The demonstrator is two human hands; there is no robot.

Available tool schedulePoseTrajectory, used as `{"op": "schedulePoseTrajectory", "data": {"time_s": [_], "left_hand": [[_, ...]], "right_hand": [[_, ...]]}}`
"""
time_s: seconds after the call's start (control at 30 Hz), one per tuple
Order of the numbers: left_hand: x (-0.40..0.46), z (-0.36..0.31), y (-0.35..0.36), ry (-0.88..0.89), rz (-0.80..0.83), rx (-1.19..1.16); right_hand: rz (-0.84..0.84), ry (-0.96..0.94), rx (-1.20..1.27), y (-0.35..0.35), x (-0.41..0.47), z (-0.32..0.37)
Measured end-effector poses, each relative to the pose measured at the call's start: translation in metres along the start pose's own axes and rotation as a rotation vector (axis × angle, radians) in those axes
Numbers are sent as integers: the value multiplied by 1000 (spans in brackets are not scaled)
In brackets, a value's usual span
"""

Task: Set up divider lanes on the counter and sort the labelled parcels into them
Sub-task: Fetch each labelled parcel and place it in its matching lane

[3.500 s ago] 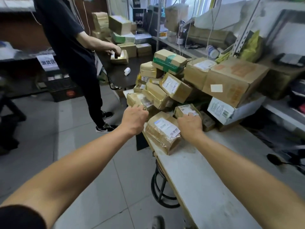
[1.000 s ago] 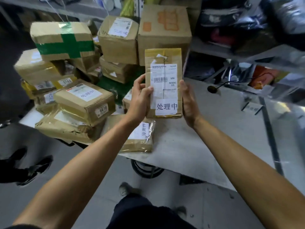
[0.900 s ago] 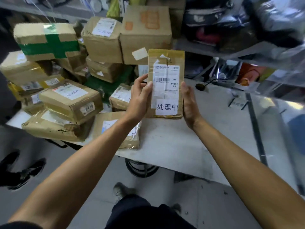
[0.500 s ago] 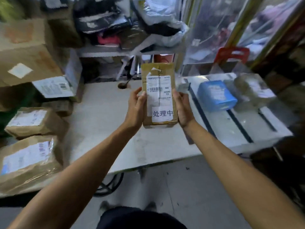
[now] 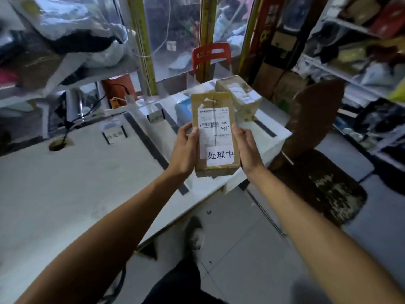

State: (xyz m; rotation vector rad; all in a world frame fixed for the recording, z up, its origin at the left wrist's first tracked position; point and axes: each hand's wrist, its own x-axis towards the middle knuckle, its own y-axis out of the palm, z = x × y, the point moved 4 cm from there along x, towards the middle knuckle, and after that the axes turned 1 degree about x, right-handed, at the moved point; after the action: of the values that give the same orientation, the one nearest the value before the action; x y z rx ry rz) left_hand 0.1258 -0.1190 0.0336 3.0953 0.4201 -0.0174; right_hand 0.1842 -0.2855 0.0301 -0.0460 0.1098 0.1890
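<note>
Both hands, left hand [image 5: 184, 148] and right hand [image 5: 246, 145], grip parcel [image 5: 213, 132] edges above counter [image 5: 65, 183]; lane labels blurred

Parcel [image 5: 213, 137]: brown cardboard, matt, white paper labels. Counter [image 5: 65, 183]: smooth white, matt. Chair [image 5: 211, 54]: red plastic.

I saw the white bench [image 5: 65, 183] run from near left to far right. Dark divider strips [image 5: 151, 145] crossed it, with small label cards [image 5: 115, 134] standing at the far edge. On the far right end lay a taped brown parcel [image 5: 238, 96] and a blue parcel [image 5: 183, 106].
</note>
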Motion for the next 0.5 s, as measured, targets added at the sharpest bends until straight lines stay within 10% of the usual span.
{"op": "schedulePoseTrajectory", "data": {"time_s": [0.5], "left_hand": [[128, 45, 0, -96, -337, -67]], "right_hand": [[269, 9, -260, 19, 177, 9]]}}
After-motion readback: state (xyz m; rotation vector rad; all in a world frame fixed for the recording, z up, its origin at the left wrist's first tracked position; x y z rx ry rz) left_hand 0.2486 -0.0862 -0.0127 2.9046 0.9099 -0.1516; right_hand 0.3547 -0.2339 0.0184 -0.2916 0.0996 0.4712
